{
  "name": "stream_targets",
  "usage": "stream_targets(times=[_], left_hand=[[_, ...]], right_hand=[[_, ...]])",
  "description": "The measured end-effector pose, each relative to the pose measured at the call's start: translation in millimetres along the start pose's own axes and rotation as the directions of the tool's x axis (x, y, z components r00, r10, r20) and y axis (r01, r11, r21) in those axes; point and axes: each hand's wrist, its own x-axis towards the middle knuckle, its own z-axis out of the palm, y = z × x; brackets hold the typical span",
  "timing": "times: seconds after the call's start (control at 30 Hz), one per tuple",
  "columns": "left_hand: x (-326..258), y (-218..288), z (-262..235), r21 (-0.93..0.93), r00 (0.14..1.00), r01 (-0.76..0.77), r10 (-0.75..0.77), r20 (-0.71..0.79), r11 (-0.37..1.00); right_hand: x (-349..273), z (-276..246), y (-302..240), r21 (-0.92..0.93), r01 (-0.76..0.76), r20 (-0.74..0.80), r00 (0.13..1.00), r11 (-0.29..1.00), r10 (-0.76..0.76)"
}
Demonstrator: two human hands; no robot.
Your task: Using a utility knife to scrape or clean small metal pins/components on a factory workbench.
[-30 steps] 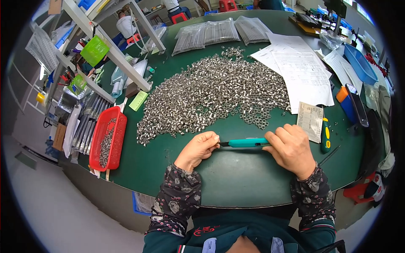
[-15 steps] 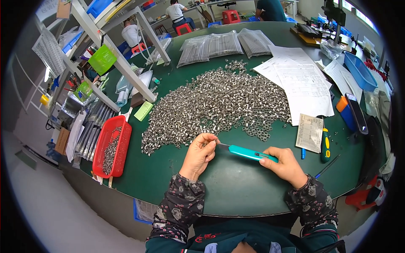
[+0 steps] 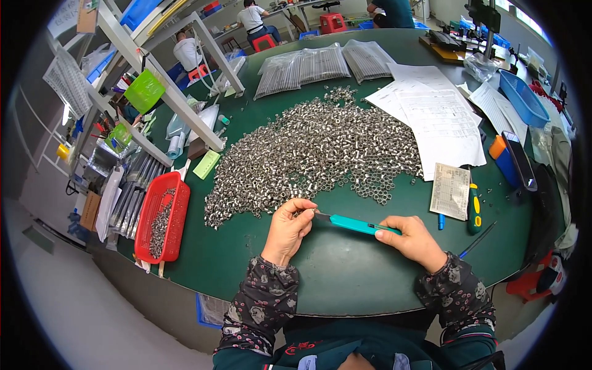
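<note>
My right hand (image 3: pixel 418 242) is wrapped round the far end of a teal utility knife (image 3: pixel 354 224), thumb on top of its handle. The extended blade points left and reaches the fingertips of my left hand (image 3: pixel 287 231). That hand is closed in a pinch, thumb against forefinger. Whatever sits between those fingertips is too small to make out. Just beyond both hands spreads a wide heap of small, short metal rings (image 3: pixel 308 151) on the green table (image 3: pixel 345 277). To the left, a red plastic basket (image 3: pixel 180 216) holds more of these small metal pieces.
Papers (image 3: pixel 441 123) lie right of the heap, near a printed card (image 3: pixel 450 191), a yellow-green-handled tool (image 3: pixel 474 209) and a phone (image 3: pixel 519 161). Bags of metal rods (image 3: pixel 320 65) lie at the back. A shelf post (image 3: pixel 176 98) rises at left. People sit farther off.
The knife and my right hand have shifted very slightly left, with the blade at my left fingertips. The whole view has moved a little; both grips look the same.
</note>
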Motion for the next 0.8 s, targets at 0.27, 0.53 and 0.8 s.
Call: stream_targets(times=[0.27,0.53,0.8], left_hand=[[-0.8,2.0,-3.3,0.055,0.998,0.049,-0.046,-0.04,0.997],[0.3,2.5,-8.2,0.03,0.994,0.107,-0.107,0.006,0.994],[1.3,4.8,-9.0,0.016,0.984,0.18,-0.18,0.007,0.984]], right_hand=[[1.6,2.3,-0.2,-0.189,0.091,-0.126,0.985,0.978,-0.116],[0.2,3.8,-0.1,-0.36,0.216,-0.204,0.931,0.908,-0.302],[3.3,1.1,-2.1,-0.537,0.377,-0.224,0.798,0.754,-0.559]])
